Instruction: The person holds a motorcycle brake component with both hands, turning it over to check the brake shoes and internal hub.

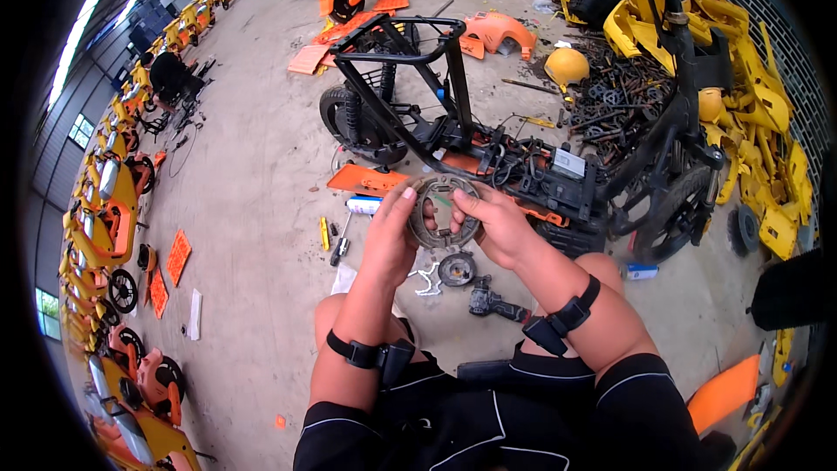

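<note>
Down at the near edge, bare knees and black shorts (488, 419) frame the view, a black strap on each wrist. Just above them, both hands are up and working together on one part: the left hand (390, 240) grips the left rim of a round grey brake shoe assembly (443, 211), thumb pressed along its edge, while the right hand (497, 225) pinches the right rim, fingers curled around it. So both hands are closed on the ring, which is held in the air over the concrete floor (253, 209), between the knees and the stripped frame.

Under the hands on the floor lie a small round metal disc (456, 269), a pale flat bracket (427, 280) just left of it, and a dark power tool (493, 303) just right, near the right knee. Further left rest a screwdriver (340, 244), a yellow-handled tool (324, 234) and a white spray can (364, 204).

Beyond the hands stands a black scooter frame (410, 96), stripped bare, with exposed wiring (532, 170), a rear wheel (353, 126) on the left and a front wheel (676, 214) on the right. Orange panels (349, 35) lie scattered behind it. Far right, there's a heap of yellow body parts (750, 113) and dark metal scrap (610, 92). Along the far left, a row of orange and yellow scooters (109, 209) lines the wall.
</note>
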Tool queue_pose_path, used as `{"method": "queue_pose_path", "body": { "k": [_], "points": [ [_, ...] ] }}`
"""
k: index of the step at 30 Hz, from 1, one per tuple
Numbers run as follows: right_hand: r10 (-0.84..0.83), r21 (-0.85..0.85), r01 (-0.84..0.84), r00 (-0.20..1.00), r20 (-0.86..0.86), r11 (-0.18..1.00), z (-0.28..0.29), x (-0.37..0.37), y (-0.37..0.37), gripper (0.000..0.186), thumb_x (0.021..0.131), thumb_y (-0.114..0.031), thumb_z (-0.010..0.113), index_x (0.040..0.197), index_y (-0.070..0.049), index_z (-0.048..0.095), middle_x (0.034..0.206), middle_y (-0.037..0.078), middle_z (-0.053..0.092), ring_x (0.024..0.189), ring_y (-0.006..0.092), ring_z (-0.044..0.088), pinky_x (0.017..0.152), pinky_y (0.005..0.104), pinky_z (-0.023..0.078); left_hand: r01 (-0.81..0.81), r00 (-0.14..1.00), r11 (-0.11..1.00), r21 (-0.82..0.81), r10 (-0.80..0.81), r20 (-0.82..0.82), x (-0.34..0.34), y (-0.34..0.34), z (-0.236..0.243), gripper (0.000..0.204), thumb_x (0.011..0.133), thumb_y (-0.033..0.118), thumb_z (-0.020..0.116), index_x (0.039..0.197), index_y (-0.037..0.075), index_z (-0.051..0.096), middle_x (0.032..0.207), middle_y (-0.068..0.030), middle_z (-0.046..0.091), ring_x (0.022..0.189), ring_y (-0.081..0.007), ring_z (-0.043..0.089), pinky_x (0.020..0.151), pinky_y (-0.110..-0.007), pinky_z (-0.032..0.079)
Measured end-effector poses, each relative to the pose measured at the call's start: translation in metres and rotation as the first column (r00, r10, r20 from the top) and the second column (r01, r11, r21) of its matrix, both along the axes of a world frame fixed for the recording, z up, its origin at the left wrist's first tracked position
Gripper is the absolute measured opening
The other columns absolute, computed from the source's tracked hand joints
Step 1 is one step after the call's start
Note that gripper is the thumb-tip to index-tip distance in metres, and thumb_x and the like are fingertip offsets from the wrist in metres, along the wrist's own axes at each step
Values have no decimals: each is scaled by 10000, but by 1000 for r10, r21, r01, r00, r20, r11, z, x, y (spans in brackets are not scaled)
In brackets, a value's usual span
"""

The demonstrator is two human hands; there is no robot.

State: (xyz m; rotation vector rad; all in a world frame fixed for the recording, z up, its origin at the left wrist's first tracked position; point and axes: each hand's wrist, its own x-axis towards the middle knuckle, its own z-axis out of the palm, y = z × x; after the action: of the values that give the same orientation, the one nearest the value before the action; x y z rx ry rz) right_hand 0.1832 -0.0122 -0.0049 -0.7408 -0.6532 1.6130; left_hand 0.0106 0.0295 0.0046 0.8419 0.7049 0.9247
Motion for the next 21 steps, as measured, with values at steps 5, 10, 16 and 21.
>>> {"method": "queue_pose_path", "body": {
  "k": [5, 10, 16, 21],
  "points": [
    [59, -44, -67, 986, -155, 997, -9, -5, -15, 214, 1033, -277, 518, 1023, -67, 564, 791, 22, 564, 754, 163, 582, 753, 311, 472, 46, 990, 998, -31, -42, 132, -12, -18, 0, 332, 1041, 338, 470, 1201, 58, 550, 805, -5, 556, 664, -100, 506, 700, -298, 465],
    [121, 33, -116, 963, -240, 993, 2, -12, -43, 289, 1072, -322, 423, 1012, -70, 552, 822, 60, 605, 781, 197, 611, 749, 330, 497, 38, 963, 994, -101, -9, 269, -21, -49, 8, 316, 1037, 330, 465, 1207, 72, 527, 794, -11, 540, 624, -108, 484, 697, -317, 470],
    [70, 43, -60, 955, -287, 997, 1, -26, -68, 338, 1044, -359, 497, 1015, -38, 596, 862, 82, 640, 784, 203, 628, 762, 347, 531, 63, 922, 993, -102, -18, 388, -29, -76, 8, 313, 1029, 333, 474, 1201, 75, 510, 792, -12, 502, 578, -100, 443, 655, -306, 461],
    [45, 41, -34, 943, -329, 999, 0, -29, -74, 355, 1027, -356, 538, 985, -17, 634, 868, 90, 648, 772, 203, 629, 755, 352, 546, 54, 935, 996, -68, -26, 354, -30, -81, 9, 402, 1017, 347, 502, 1305, 66, 484, 806, -9, 507, 569, -96, 440, 622, -290, 433]
  ]
}}
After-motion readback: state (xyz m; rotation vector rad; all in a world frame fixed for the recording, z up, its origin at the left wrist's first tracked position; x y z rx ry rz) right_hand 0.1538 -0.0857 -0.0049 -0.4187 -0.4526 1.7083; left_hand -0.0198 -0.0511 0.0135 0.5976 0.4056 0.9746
